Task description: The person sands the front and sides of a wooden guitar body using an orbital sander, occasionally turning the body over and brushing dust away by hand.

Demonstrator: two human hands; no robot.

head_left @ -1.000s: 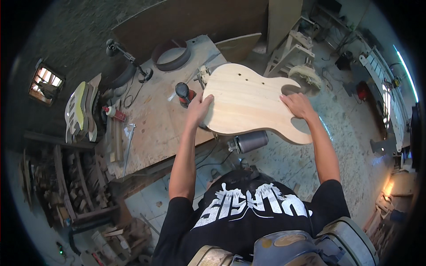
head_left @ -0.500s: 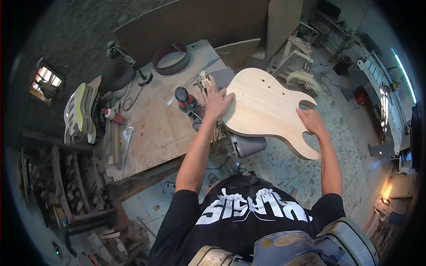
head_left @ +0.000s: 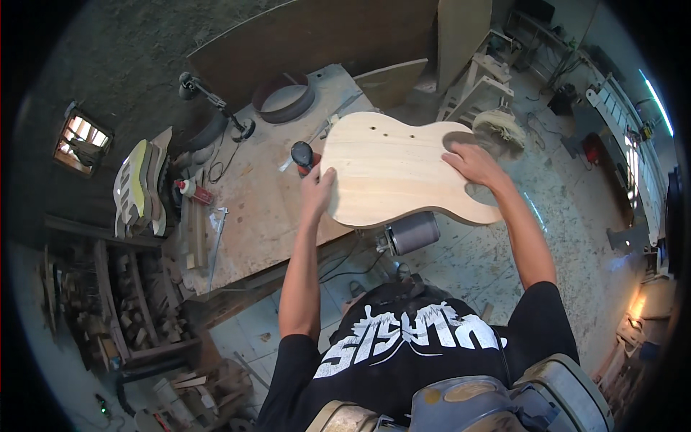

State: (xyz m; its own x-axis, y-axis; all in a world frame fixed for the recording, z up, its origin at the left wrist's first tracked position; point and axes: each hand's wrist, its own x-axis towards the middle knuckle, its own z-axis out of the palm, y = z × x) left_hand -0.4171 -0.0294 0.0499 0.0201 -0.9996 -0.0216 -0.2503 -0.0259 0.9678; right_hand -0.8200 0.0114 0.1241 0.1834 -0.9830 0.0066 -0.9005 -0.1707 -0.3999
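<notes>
A pale, unfinished wooden guitar body (head_left: 392, 173) is held out flat in front of me. My left hand (head_left: 317, 193) grips its rounded left end, with the thumb on top and the other fingers hidden behind the edge. At the opposite end, my right hand (head_left: 473, 163) is closed on the wood at the neck cutout between the two horns. Below the body's front edge shows the grey abrasive roller (head_left: 412, 232) of a belt sander. Most of that machine is hidden under the wood. Just beyond my left hand stands a small lamp with a dark head (head_left: 301, 153).
The dusty workbench (head_left: 252, 216) carries a red glue bottle (head_left: 196, 192), a caliper (head_left: 218, 237), sanding belts (head_left: 284, 101) and a jointed lamp (head_left: 216, 104). Curved templates (head_left: 140, 187) hang left, above a rack of wood offcuts (head_left: 137, 302). A wooden stand (head_left: 482, 86) is at the back right.
The guitar body has shifted left and turned counterclockwise, now lying more level across my view. My left hand has moved nearer from the body's far left corner to its left end.
</notes>
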